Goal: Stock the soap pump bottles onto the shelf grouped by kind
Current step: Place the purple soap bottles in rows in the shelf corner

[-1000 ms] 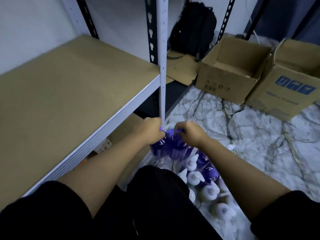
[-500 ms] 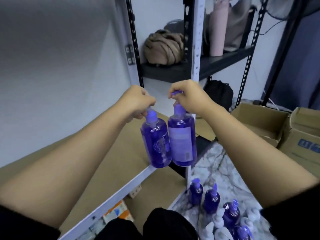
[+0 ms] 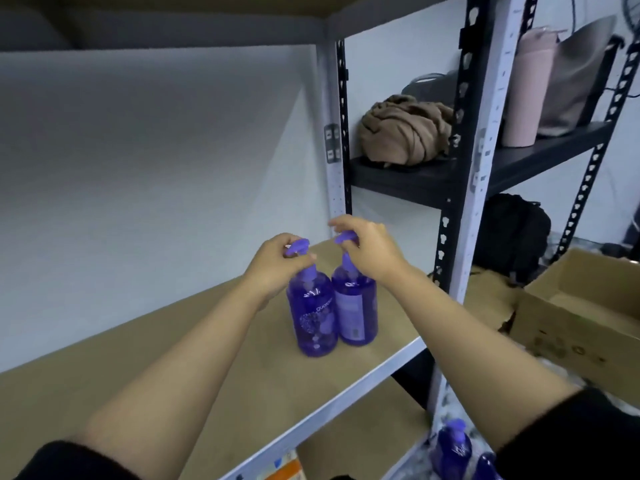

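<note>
Two purple soap pump bottles stand upright side by side on the brown shelf board [image 3: 194, 382], near its right front corner. My left hand [image 3: 277, 265] pinches the pump neck of the left purple bottle [image 3: 313, 320]. My right hand [image 3: 370, 252] holds the pump head of the right purple bottle [image 3: 356, 310], whose back label faces me. The two bottles touch each other. More purple bottles [image 3: 452, 448] stand on the floor at the lower right, partly hidden by my right sleeve.
A white upright post [image 3: 485, 161] bounds the shelf on the right. Behind it a dark shelf [image 3: 519, 164] carries a brown bundle [image 3: 403, 131], a pink flask and a bag. An open cardboard box [image 3: 581, 323] sits on the floor at right, a black backpack [image 3: 512, 233] behind.
Both hands lifted the two purple bottles from the floor, carried them left over the shelf board and lowered them to stand on it. The view swung upward.
</note>
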